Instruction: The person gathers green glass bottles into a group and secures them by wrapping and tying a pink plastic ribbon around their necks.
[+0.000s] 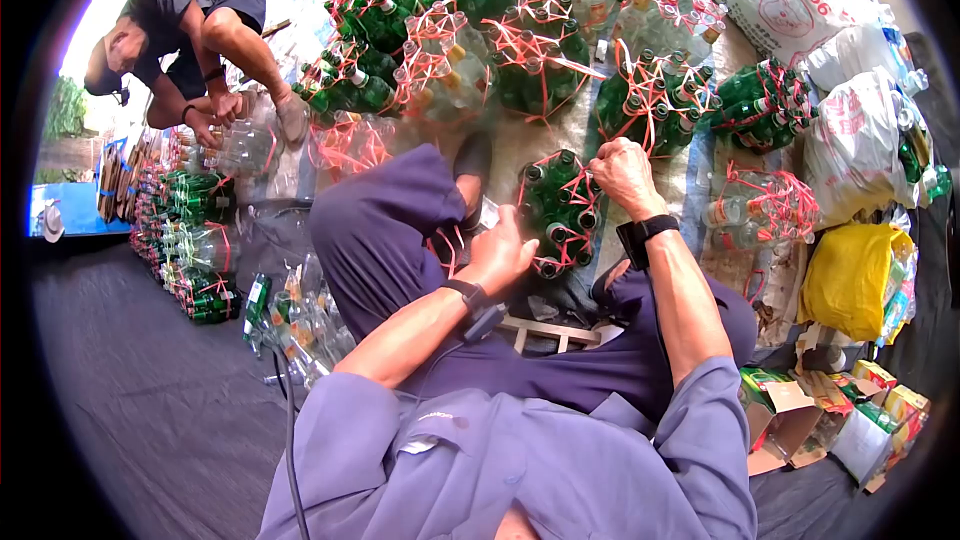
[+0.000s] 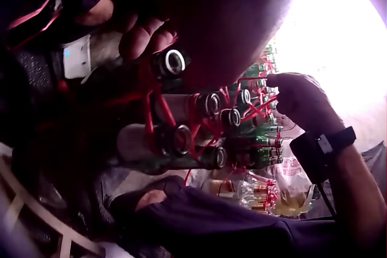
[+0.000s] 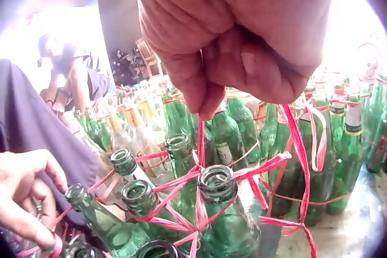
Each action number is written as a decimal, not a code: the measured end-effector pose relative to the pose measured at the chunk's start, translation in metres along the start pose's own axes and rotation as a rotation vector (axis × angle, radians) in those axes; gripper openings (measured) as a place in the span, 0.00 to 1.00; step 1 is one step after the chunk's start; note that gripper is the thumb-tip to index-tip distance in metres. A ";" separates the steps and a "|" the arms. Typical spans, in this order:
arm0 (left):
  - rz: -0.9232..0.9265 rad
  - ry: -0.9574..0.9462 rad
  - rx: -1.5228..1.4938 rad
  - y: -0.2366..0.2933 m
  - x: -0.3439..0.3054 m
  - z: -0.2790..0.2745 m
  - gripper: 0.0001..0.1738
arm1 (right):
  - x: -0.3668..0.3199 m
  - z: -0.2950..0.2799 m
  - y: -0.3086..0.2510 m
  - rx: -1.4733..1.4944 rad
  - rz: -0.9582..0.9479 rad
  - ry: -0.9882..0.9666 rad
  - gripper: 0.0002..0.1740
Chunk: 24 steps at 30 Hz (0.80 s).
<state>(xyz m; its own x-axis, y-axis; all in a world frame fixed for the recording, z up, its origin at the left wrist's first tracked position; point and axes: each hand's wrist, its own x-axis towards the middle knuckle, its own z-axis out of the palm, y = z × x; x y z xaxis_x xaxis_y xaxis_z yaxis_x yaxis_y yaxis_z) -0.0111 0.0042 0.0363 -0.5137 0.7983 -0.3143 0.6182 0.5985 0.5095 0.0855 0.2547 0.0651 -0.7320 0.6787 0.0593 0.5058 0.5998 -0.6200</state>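
Observation:
A bundle of green glass bottles (image 1: 548, 202) stands between the person's knees, its necks laced together with red plastic twine (image 3: 181, 217). Above it, the right hand (image 1: 628, 178) pinches a strand that runs taut down to the bottle necks, as the right wrist view shows. At the bundle's near left side is the left hand (image 1: 497, 255), with curled fingers. Its thumb and fingertips pinch a bit of the twine low at the left in the right wrist view. In the left wrist view, its fingers (image 2: 140, 39) are beside a bottle mouth (image 2: 175, 61), mostly in shadow.
Several tied bottle bundles (image 1: 540, 50) crowd the far side. White sacks (image 1: 855, 135), a yellow bag (image 1: 850, 275) and cardboard boxes (image 1: 790, 415) line the right. Loose bottles (image 1: 300, 320) lie at the left; another person (image 1: 190, 30) bends over bottles beyond.

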 end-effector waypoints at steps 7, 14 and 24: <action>-0.372 -0.292 -0.445 0.001 0.008 -0.001 0.38 | -0.001 -0.007 -0.008 -0.011 0.037 -0.067 0.10; -0.361 -0.237 -0.633 0.012 0.005 -0.001 0.26 | -0.010 -0.011 -0.007 -0.029 0.003 -0.049 0.10; -0.181 -0.164 -0.354 -0.009 0.026 0.012 0.22 | -0.028 -0.021 -0.004 -0.063 0.019 -0.049 0.10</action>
<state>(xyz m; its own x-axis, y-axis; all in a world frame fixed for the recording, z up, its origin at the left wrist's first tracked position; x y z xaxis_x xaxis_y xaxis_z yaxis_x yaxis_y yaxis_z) -0.0236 0.0204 0.0139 -0.4761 0.7000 -0.5322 0.2704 0.6925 0.6689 0.1131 0.2425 0.0818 -0.7427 0.6696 0.0082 0.5465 0.6131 -0.5705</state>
